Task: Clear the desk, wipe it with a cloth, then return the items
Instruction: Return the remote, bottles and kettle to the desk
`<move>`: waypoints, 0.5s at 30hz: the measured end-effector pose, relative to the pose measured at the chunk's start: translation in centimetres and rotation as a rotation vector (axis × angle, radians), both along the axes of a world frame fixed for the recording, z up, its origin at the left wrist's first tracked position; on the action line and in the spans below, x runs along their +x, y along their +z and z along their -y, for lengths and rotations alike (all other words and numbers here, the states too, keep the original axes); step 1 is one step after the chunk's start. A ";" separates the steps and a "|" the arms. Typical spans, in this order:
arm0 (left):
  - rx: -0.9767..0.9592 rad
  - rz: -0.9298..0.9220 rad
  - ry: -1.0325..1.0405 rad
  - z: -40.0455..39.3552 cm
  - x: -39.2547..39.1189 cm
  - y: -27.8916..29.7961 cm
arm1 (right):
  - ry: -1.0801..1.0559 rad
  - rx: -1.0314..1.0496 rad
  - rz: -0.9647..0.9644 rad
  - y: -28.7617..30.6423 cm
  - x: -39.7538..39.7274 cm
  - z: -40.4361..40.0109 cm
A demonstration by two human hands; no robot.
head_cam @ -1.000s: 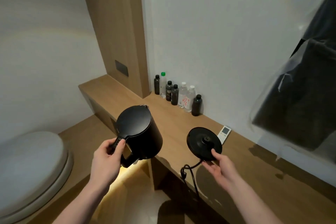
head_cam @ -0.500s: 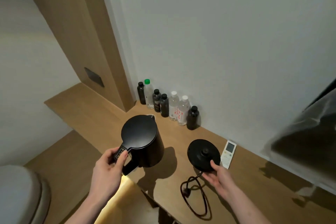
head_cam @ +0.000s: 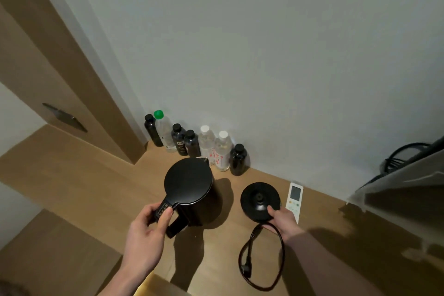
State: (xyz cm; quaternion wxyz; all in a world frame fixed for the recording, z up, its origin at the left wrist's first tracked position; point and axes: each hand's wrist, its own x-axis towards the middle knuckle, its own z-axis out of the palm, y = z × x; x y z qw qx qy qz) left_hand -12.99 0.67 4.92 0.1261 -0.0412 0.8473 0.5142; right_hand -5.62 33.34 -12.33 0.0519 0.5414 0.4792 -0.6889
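The left hand (head_cam: pixel 144 235) grips the handle of the black kettle (head_cam: pixel 191 192) at the desk's (head_cam: pixel 79 182) centre while the right hand (head_cam: pixel 282 220) pinches its round base (head_cam: pixel 258 199) at three o'clock of it, likely setting both back separately, cord (head_cam: pixel 262 259) trailing toward six

— Where's your kettle (head_cam: pixel 192 190)?

— Your left hand (head_cam: pixel 144 235) grips its handle. It's matte black, upright, lid closed, spout pointing at the far wall, over the wooden desk (head_cam: pixel 96 185); you can't tell if it touches.

— And the base (head_cam: pixel 259 199)?

— A round black disc, right of the kettle and apart from it, pinched at its near edge by your right hand (head_cam: pixel 283 221). Its black cord (head_cam: pixel 262 259) loops toward you on the desk, ending in a plug.
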 end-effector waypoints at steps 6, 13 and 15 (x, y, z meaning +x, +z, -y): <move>0.003 0.035 -0.088 -0.5 -3.5 -2.3 | 0.072 0.165 0.147 -1.6 -2.4 -0.1; 0.041 0.050 -0.224 -1.8 -5.9 -4.6 | 0.168 0.480 0.238 -1.0 -2.8 0.1; 0.080 0.060 -0.256 -3.0 -6.1 -4.8 | 0.161 0.516 0.255 -0.7 -2.4 0.3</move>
